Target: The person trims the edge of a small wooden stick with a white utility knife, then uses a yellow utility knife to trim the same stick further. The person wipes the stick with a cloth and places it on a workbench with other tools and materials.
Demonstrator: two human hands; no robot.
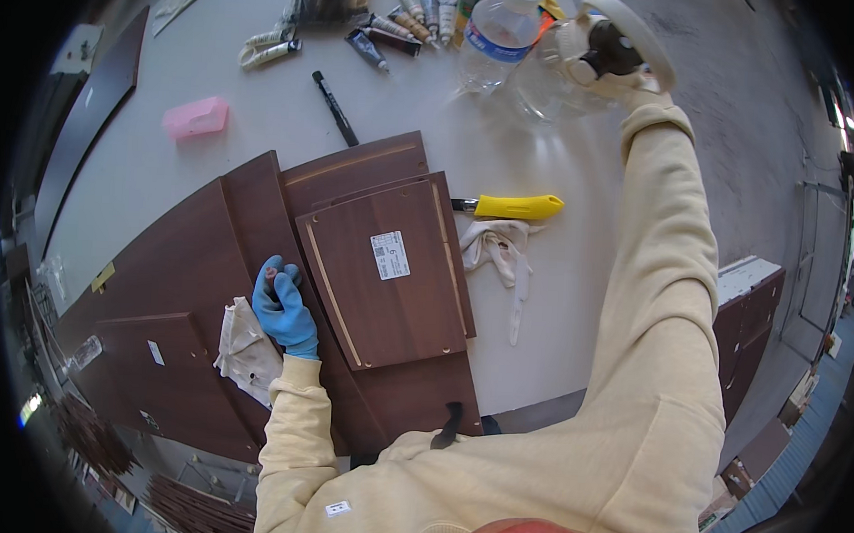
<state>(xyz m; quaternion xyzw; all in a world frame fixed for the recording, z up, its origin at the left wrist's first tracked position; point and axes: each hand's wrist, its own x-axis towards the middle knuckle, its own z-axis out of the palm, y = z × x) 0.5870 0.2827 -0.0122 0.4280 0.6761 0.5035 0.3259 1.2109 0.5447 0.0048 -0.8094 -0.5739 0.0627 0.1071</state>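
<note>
My left hand (289, 316), in a blue glove, is closed over the brown panels. A small reddish-brown spot shows at its fingertips; whether that is a held thing or bare skin I cannot tell. A crumpled white cloth (246, 352) lies beside that wrist. At the far right, my outstretched right hand (646, 93) is closed at a clear plastic jug (540, 81) with a dark cap and a pale loop handle; the lid partly hides the fingers. A clear bottle (488, 64) with a blue label stands beside the jug. Near my body, a brown board (387, 308) with a white label tops the stacked panels.
A yellow-handled tool (517, 207) and a white glove (499, 246) lie right of the boards. Farther off are a black marker (335, 110), a pink block (195, 118), and several paint tubes (414, 23). A long dark panel (96, 109) stands at the left.
</note>
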